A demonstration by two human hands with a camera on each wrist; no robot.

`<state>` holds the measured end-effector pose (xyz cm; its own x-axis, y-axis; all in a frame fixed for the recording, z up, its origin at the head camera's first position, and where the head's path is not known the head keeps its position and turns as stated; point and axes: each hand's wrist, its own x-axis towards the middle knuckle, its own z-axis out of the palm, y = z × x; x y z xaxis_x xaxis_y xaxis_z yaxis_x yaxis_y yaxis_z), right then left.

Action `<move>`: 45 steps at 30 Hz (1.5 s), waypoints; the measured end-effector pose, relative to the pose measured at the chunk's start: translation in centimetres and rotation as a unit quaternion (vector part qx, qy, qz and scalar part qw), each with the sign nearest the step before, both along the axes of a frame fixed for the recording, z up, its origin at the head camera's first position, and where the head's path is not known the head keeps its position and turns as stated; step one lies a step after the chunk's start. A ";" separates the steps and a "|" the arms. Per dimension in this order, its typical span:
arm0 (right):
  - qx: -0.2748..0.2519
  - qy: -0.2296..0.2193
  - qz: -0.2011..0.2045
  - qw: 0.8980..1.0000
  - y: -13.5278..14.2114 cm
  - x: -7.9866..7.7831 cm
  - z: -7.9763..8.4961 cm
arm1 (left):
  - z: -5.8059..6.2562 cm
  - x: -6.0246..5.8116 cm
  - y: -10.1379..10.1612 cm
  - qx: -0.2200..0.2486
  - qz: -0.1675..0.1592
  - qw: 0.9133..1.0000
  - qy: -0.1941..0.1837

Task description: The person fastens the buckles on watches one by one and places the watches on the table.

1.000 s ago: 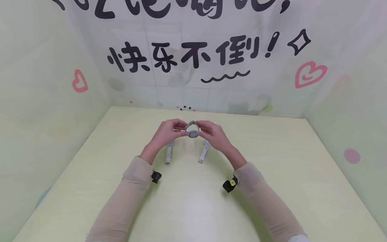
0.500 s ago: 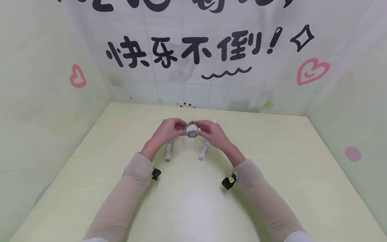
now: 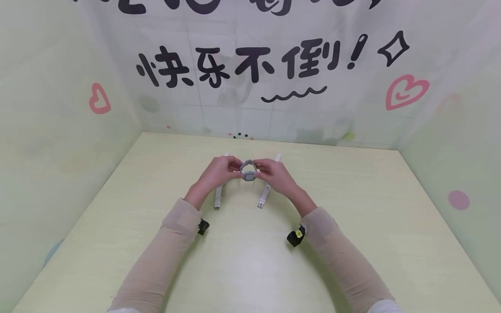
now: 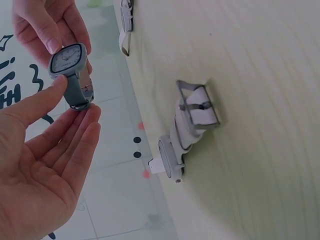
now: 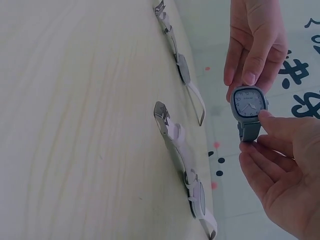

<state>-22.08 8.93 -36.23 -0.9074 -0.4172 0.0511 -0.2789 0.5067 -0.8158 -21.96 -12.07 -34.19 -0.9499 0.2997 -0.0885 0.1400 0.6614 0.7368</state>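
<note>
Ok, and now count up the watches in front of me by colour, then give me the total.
Blue-grey watch, held by the left hand and right hand: 1
White watches, lying on the table: 2
Total watches: 3

One watch (image 5: pixel 249 104) is grey, two watches (image 5: pixel 184 155) white, the wood-grained table (image 3: pixel 244 265) pale yellow.

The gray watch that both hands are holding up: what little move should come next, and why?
Perhaps lower the gray watch gently onto the table, between the left white watch and the right white watch. The left hand and the right hand hold it off the table, its strap curves into a loop, and a gap shows between the white ones.
</note>
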 end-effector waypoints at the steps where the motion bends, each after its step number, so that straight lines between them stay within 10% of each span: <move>1: 0.001 0.002 0.001 1.000 0.0 0.0 -0.1 | 0.0 0.0 0.0 0.000 0.000 1.000 0.000; 45: 0.088 -0.029 0.012 0.996 -1.0 -0.3 -2.4 | -2.1 -0.3 0.6 -0.095 -0.019 0.995 -0.037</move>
<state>-22.35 7.93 -38.65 -0.8965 -0.4362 -0.0780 -0.2467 0.6376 -0.7298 -22.28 -11.50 -36.32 -0.9269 0.3070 -0.2157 0.1183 0.7847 0.6085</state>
